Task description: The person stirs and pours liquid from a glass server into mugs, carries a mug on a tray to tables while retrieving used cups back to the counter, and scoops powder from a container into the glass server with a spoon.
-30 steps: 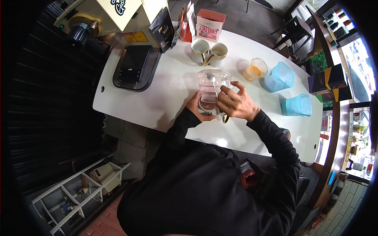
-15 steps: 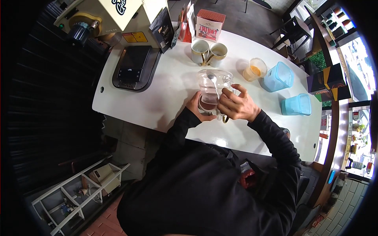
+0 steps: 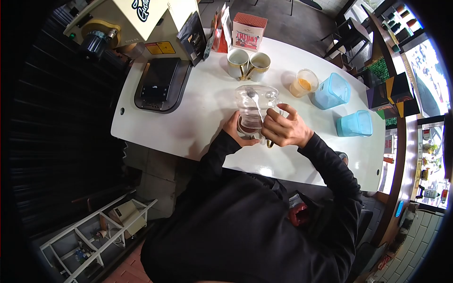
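My left hand (image 3: pixel 235 129) is closed around a mug (image 3: pixel 248 135), its fingers and thumb on the near side. Brown contents show inside the mug, and its gold handle (image 3: pixel 269 143) sticks out below my right hand. A clear glass jug (image 3: pixel 245 101) overlaps the mug's mouth and looks tilted over it. My right hand (image 3: pixel 287 128) is closed at the jug's right side, where the fingers hide the grip. A spoon (image 3: pixel 257 101) with a pale handle shows through the glass, its lower end running toward my right fingers. Whether anything flows from the jug I cannot tell.
Two mugs (image 3: pixel 248 63) stand beyond the jug, with a patterned box (image 3: pixel 249 32) behind. Rightward are a plastic cup (image 3: pixel 303 83) holding something orange and two blue containers (image 3: pixel 332 92). A black scale (image 3: pixel 159 82) sits under a cream machine (image 3: pixel 137 21). The white table (image 3: pixel 179 127) carries these.
The view has shifted slightly. The jug sits a little lower over the mug, while both hands keep almost the same place and grip.
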Motion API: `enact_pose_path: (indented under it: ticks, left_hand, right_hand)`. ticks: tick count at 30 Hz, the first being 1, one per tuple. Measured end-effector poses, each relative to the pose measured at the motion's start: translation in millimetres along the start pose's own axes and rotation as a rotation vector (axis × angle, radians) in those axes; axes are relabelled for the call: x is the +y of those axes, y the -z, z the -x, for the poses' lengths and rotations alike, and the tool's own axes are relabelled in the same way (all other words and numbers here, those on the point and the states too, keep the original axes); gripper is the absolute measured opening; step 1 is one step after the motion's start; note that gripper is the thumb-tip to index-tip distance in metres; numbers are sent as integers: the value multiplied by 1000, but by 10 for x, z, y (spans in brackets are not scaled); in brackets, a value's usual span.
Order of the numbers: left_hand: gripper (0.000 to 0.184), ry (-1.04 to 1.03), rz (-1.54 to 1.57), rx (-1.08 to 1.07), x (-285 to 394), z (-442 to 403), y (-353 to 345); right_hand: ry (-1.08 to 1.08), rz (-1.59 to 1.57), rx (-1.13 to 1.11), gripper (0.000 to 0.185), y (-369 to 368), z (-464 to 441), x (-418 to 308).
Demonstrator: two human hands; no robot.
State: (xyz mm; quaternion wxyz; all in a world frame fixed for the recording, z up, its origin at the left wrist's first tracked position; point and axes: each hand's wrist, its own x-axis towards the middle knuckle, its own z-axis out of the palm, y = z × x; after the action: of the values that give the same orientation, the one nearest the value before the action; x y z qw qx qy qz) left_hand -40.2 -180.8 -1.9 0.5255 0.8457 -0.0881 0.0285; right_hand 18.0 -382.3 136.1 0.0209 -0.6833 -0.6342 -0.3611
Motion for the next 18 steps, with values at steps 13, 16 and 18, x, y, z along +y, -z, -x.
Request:
enact_pose_path:
  ticks: [13,16,18]
  left_hand:
    - [109,15,-29,-2,-33,1,-16]
    - [106,-8,-27,11,14,-5,5]
    - [104,-7,-36,17,88,8,30]
  right_hand:
    - [-68,-10,-4,14,82,26,36]
    - [-73,-9,3,14,99,41,46]
    - [-80,-10,4,15,122,51,58]
